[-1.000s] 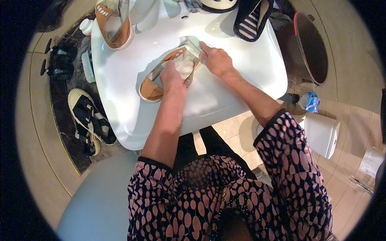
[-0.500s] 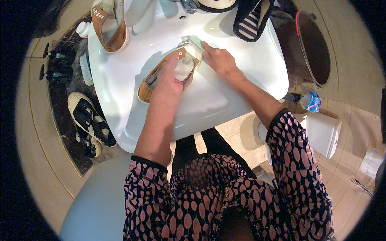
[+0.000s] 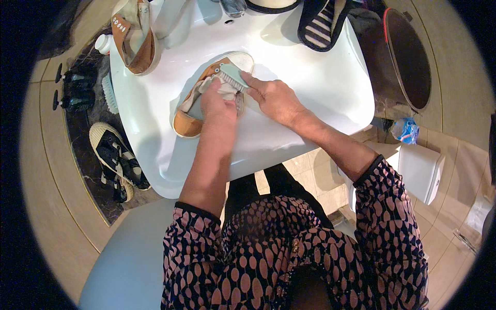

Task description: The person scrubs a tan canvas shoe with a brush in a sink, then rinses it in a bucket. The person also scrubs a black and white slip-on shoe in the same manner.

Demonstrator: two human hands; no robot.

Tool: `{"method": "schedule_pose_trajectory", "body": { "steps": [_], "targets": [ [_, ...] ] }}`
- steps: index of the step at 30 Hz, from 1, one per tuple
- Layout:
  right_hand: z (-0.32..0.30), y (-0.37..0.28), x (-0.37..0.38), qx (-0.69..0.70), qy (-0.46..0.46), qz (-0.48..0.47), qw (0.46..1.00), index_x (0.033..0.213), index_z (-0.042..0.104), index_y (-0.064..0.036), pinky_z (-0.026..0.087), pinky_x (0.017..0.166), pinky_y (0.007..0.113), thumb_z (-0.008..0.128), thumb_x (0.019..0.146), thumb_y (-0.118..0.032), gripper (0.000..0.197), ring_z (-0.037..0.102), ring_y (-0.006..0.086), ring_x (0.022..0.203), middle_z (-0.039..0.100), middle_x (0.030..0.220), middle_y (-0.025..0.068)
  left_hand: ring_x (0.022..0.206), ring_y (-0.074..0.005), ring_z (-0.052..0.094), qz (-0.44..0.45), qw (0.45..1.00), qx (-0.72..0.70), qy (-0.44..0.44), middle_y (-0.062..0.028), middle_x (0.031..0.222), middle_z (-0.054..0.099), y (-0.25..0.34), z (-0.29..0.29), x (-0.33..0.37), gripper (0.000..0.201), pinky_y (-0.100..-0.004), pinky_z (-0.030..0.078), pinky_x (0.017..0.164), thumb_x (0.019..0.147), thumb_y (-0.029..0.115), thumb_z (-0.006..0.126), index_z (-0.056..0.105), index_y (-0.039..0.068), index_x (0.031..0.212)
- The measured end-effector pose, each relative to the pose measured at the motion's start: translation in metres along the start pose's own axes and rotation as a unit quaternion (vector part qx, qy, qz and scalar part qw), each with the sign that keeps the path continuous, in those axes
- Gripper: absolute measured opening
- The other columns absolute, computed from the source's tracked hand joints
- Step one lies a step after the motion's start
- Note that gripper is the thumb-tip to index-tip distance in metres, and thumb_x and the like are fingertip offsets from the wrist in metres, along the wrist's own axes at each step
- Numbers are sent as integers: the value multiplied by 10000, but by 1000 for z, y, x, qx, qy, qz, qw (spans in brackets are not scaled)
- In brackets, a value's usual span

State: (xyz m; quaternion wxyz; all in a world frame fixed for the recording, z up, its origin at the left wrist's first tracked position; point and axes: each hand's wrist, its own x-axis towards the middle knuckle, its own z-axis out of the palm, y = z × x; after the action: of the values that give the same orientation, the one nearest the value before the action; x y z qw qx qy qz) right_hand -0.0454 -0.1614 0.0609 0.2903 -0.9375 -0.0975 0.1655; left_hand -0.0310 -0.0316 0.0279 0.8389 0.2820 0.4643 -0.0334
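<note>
A tan sneaker [image 3: 187, 123] with a white toe cap lies tilted in the white sink [image 3: 150, 103], toe pointing away to the right. My left hand [image 3: 219, 103] grips its pale tongue, fingers partly hidden by the cloth. In my right hand [image 3: 275, 101] is a pale green scrub brush [image 3: 233, 75], its white bristles against the tongue and the eyelet edge. The matching tan sneaker [image 3: 139, 57] leans on the sink's far left rim.
A striped black slipper [image 3: 323, 26] rests on the far right rim. On the dark counter at left are black sneakers [image 3: 116, 157], another brush [image 3: 110, 94], a white bottle [image 3: 103, 44] and dark pump bottles [image 3: 77, 90]. A dark bin [image 3: 408, 62] stands right.
The brush has come from the toe cap back toward me onto the tongue. My left hand has shifted from the shoe's side to hold the tongue, now pulled up.
</note>
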Motion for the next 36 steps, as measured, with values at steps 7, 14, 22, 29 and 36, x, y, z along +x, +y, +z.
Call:
{"method": "schedule_pose_trajectory", "body": {
  "steps": [7, 14, 22, 29, 36],
  "targets": [
    [13, 8, 45, -111, 42, 48, 992, 1307, 419, -155, 494, 667, 463, 455, 893, -260, 429, 612, 373, 718, 623, 750, 194, 1082, -275, 530, -15, 996, -65, -64, -134, 1178, 525, 5, 2, 3, 326, -401, 442, 931, 894, 100, 442, 430, 8, 1206],
    [-1, 12, 30, -104, 23, 12, 994, 1297, 415, -134, 485, 659, 471, 472, 882, -274, 441, 609, 382, 722, 617, 763, 202, 1137, -290, 485, -4, 993, -90, -76, -127, 1216, 500, 2, 6, -4, 371, -440, 381, 984, 864, 111, 409, 422, 26, 1225],
    [13, 3, -4, -113, 36, -51, 992, 1294, 437, -148, 498, 621, 456, 495, 859, -203, 442, 624, 347, 689, 630, 767, 186, 1152, -293, 470, -29, 994, -96, -53, -128, 1236, 484, -1, -3, 4, 398, -455, 369, 991, 837, 112, 425, 425, 39, 1228],
    [19, -3, 24, -97, 8, -37, 995, 1327, 399, -155, 495, 617, 458, 480, 876, -223, 463, 618, 353, 654, 622, 765, 206, 1132, -319, 491, -25, 994, -95, -43, -130, 1228, 500, 12, -2, 2, 403, -475, 386, 985, 821, 114, 404, 437, 45, 1217],
    [2, 28, 56, -167, 54, -2, 984, 1309, 410, -181, 507, 618, 453, 467, 876, -248, 442, 616, 364, 646, 624, 726, 185, 1132, -330, 485, -38, 993, -104, -43, -133, 1242, 492, 0, 11, -1, 392, -491, 384, 978, 846, 158, 374, 440, 54, 1219]
  ]
}}
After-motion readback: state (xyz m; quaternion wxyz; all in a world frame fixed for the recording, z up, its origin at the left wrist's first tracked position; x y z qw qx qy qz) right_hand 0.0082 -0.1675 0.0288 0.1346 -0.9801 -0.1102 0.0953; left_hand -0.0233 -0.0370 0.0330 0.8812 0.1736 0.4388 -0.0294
